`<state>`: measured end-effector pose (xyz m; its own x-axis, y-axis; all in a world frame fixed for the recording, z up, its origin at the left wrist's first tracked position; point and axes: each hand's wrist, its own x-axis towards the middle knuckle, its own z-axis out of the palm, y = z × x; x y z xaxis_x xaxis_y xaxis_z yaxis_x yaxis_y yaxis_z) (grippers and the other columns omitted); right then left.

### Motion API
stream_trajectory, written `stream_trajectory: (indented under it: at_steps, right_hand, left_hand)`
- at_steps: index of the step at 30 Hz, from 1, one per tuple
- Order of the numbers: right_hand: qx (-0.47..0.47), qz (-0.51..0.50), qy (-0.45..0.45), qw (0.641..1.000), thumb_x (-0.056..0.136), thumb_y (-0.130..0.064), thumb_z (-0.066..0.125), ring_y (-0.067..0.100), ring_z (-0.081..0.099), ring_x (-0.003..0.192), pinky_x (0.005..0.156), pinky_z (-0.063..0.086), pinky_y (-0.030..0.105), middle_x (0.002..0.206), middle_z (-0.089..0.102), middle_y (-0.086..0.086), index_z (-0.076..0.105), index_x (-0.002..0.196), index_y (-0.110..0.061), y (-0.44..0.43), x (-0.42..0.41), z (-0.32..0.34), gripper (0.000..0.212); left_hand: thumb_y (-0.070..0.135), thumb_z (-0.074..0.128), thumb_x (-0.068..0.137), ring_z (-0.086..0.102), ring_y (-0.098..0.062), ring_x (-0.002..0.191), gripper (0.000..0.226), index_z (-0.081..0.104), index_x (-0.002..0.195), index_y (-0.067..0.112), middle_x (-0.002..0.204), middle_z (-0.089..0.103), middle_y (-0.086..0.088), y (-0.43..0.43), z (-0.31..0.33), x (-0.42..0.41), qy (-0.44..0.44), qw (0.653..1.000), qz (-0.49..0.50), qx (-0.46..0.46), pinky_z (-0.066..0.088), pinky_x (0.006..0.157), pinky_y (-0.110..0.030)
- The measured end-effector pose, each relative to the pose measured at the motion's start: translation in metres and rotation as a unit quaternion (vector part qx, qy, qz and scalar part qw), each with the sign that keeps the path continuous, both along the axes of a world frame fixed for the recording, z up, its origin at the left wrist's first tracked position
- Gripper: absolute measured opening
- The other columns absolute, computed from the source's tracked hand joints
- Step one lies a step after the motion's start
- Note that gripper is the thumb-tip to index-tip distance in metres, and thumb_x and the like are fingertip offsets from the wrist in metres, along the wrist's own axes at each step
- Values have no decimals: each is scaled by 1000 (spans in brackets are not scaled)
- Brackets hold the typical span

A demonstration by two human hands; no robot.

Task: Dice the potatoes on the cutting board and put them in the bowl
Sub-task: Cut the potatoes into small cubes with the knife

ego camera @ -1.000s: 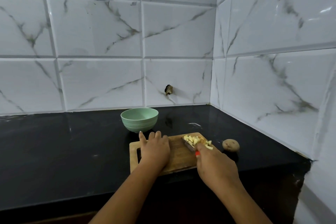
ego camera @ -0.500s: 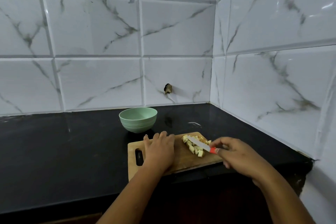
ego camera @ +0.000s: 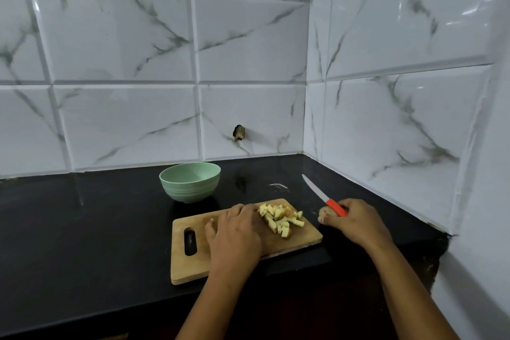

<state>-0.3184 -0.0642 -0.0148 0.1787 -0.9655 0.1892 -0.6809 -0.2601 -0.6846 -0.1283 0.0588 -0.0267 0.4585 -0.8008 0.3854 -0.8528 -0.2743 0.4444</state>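
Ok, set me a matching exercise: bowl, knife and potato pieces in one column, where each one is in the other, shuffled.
Things:
1. bowl
2. knife
3. potato pieces

Places:
A. piled on the cutting board
B. on the counter behind the board, empty
C. gripped by the right hand

Pairs: 1-B, 2-C, 3-A.

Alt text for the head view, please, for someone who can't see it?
A left hand rests on a board beside diced potato; the right hand holds a red-handled knife off the board. A green bowl stands behind, on a black counter.
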Motion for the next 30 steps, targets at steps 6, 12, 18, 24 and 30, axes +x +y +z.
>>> stream_trajectory:
  at_steps: [6, 12, 18, 24, 30]
  right_hand:
    - [79, 97, -284, 951, 84, -30, 70, -1, 51, 41, 41, 35, 11, 44, 56, -5, 66, 76, -10, 42, 8, 14, 22]
    - [201, 214, -366, 883, 90, -42, 58, 3, 23, 36, 35, 14, 17, 47, 34, -7, 65, 96, -7, 98, 59, 18, 36]
    - [128, 232, -328, 907, 96, -34, 53, 0, 44, 39, 40, 30, 11, 43, 48, -14, 67, 90, -12, 115, 84, 11, 28]
    - [-34, 184, -180, 966, 99, -30, 45, 2, 51, 64, 55, 36, 13, 72, 55, -12, 58, 110, -27, 113, 87, -5, 18]
    - [-96, 187, -90, 974, 101, -25, 41, 3, 54, 69, 56, 41, 13, 82, 56, -10, 49, 118, -29, 115, 80, -15, 19]
  left_hand:
    - [29, 60, 90, 42, 5, 121, 43, 45, 129, 41, 125, 47, 26, 15, -2, -6, 117, 970, -172, -122, 37, 104, -25]
    - [7, 75, 77, 67, -9, 97, 54, 57, 122, 33, 112, 65, 6, 27, 4, -7, 324, 877, -282, -216, 57, 81, -29]
    - [11, 80, 72, 63, 3, 93, 51, 60, 110, 39, 103, 64, 19, 43, 1, 18, 248, 920, -165, -256, 51, 79, -13]
    - [16, 82, 70, 60, -4, 83, 47, 58, 106, 35, 99, 63, 17, 38, 0, 33, 188, 956, -123, -188, 46, 70, -8]
    - [14, 83, 69, 60, 0, 93, 45, 55, 95, 38, 100, 63, 15, 36, -4, 40, 181, 961, -144, -149, 47, 73, -7]
